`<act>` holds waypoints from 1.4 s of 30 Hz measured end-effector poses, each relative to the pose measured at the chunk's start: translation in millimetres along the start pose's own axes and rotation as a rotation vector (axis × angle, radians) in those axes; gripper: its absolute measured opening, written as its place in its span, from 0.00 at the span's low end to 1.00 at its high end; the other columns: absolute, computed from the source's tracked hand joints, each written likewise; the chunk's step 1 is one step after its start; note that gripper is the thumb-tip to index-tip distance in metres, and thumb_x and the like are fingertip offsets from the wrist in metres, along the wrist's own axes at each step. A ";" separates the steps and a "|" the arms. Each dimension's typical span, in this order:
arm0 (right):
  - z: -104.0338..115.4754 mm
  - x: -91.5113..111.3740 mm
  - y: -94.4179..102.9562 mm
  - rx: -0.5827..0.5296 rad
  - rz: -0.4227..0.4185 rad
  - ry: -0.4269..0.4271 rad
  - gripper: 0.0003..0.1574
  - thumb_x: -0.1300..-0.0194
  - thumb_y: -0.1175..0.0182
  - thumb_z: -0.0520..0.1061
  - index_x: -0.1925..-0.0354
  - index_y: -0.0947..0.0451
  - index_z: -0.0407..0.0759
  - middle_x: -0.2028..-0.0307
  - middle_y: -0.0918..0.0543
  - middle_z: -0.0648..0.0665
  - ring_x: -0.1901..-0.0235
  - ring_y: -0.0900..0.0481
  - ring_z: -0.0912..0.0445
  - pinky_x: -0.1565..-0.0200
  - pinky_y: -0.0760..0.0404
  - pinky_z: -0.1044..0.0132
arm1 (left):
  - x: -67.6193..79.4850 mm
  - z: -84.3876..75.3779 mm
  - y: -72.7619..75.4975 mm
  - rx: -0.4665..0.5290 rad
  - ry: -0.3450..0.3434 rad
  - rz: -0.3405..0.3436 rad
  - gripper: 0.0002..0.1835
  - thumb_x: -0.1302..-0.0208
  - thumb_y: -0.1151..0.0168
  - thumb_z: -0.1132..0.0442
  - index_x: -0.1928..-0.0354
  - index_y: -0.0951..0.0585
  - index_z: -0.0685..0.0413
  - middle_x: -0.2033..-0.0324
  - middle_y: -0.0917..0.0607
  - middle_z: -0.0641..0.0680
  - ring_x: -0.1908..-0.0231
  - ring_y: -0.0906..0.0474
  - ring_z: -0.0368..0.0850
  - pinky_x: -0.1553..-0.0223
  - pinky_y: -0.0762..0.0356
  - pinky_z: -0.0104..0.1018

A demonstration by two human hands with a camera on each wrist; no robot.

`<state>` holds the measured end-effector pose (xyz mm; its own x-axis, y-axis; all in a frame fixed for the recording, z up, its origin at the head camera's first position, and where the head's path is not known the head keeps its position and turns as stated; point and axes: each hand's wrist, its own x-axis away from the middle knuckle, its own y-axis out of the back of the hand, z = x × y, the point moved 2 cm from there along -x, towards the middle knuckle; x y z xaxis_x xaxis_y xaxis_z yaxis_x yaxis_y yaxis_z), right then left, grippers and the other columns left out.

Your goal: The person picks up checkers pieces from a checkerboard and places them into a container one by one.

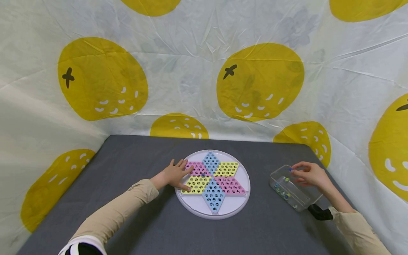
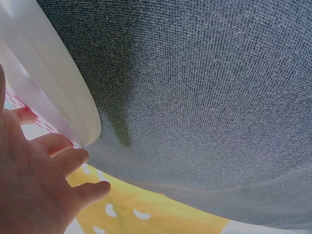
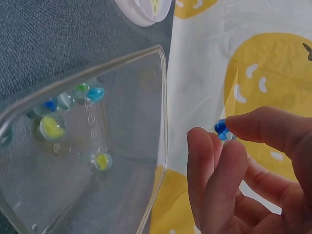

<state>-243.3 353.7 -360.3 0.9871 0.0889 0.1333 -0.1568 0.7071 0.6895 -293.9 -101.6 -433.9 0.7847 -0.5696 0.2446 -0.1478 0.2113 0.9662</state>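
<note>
In the right wrist view my right hand (image 3: 253,170) pinches a blue glass marble (image 3: 222,129) between thumb and fingertips. The head view has that right hand (image 1: 311,175) over a clear plastic box (image 1: 301,203). Inside the box lie several marbles, among them a yellow one (image 3: 52,127) and a light blue one (image 3: 95,91). My left hand (image 1: 174,174), fingers spread, rests on the left side of a round Chinese checkers board (image 1: 234,209). A dark blue marble (image 1: 203,175) sits on the board near its middle, in the pink section.
A grey cloth (image 1: 153,226) covers the table. Behind it and at the sides hangs a white curtain (image 1: 185,85) with yellow fruit prints. The box stands right of the board, with a stretch of cloth between them. A black band (image 1: 319,213) is at my right wrist.
</note>
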 end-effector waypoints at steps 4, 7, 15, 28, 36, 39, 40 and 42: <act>-1.7 0.4 2.7 0.021 -0.002 -0.002 0.29 0.39 0.45 0.53 0.50 0.31 0.31 0.65 0.16 0.42 0.74 0.18 0.62 0.71 0.20 0.63 | -0.4 0.2 -0.4 0.002 0.004 0.004 0.51 0.54 0.50 0.27 0.32 0.49 0.46 0.32 0.50 0.62 0.33 0.53 0.60 0.40 0.53 0.63; -2.2 0.6 3.8 0.030 -0.004 -0.006 0.28 0.39 0.46 0.53 0.50 0.31 0.32 0.64 0.16 0.42 0.73 0.18 0.61 0.69 0.19 0.61 | -0.7 0.5 -0.9 0.001 0.005 0.007 0.51 0.54 0.50 0.27 0.32 0.49 0.46 0.32 0.50 0.62 0.33 0.53 0.60 0.40 0.53 0.63; -0.4 3.2 1.8 0.033 0.001 -0.007 0.28 0.39 0.45 0.53 0.51 0.30 0.32 0.67 0.16 0.46 0.74 0.18 0.60 0.70 0.20 0.61 | -0.7 0.9 -1.7 0.006 0.004 0.009 0.51 0.54 0.50 0.27 0.32 0.49 0.46 0.32 0.50 0.62 0.33 0.53 0.59 0.39 0.54 0.63; 7.6 5.4 -1.8 -0.008 0.008 0.005 0.26 0.38 0.46 0.51 0.52 0.30 0.30 0.70 0.16 0.50 0.76 0.18 0.62 0.73 0.20 0.65 | 1.8 0.5 -0.5 0.019 -0.011 -0.011 0.50 0.53 0.50 0.28 0.32 0.47 0.47 0.32 0.49 0.63 0.33 0.52 0.61 0.40 0.53 0.63; 11.2 5.8 -5.6 -0.011 0.018 0.014 0.27 0.38 0.45 0.52 0.52 0.30 0.30 0.68 0.16 0.48 0.74 0.17 0.59 0.72 0.20 0.65 | 1.5 0.6 -0.1 0.030 -0.008 -0.001 0.50 0.53 0.50 0.28 0.32 0.47 0.47 0.32 0.50 0.63 0.33 0.53 0.61 0.39 0.54 0.63; 12.8 5.6 -7.7 -0.014 0.024 0.022 0.27 0.38 0.46 0.51 0.51 0.31 0.30 0.68 0.16 0.47 0.75 0.18 0.61 0.71 0.20 0.64 | 1.0 0.9 -0.4 0.030 -0.007 0.001 0.50 0.53 0.49 0.28 0.32 0.48 0.47 0.32 0.50 0.63 0.33 0.53 0.61 0.39 0.54 0.63; 13.4 5.5 -8.3 -0.013 0.025 0.024 0.27 0.38 0.46 0.51 0.51 0.31 0.30 0.68 0.16 0.47 0.75 0.18 0.62 0.71 0.20 0.64 | 0.7 1.1 -0.7 0.029 -0.007 0.000 0.50 0.53 0.49 0.28 0.32 0.48 0.47 0.32 0.50 0.63 0.33 0.53 0.61 0.39 0.54 0.63; 14.9 5.3 -9.7 -0.016 0.027 0.028 0.27 0.38 0.46 0.51 0.51 0.31 0.30 0.68 0.16 0.47 0.75 0.18 0.62 0.71 0.20 0.64 | 0.0 1.5 -1.1 0.028 -0.007 -0.002 0.50 0.53 0.49 0.28 0.32 0.48 0.47 0.32 0.50 0.63 0.33 0.53 0.61 0.39 0.54 0.63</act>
<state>-237.0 336.9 -355.7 0.9831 0.1272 0.1314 -0.1827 0.7155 0.6743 -294.5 -103.1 -434.8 0.7805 -0.5759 0.2431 -0.1630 0.1879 0.9686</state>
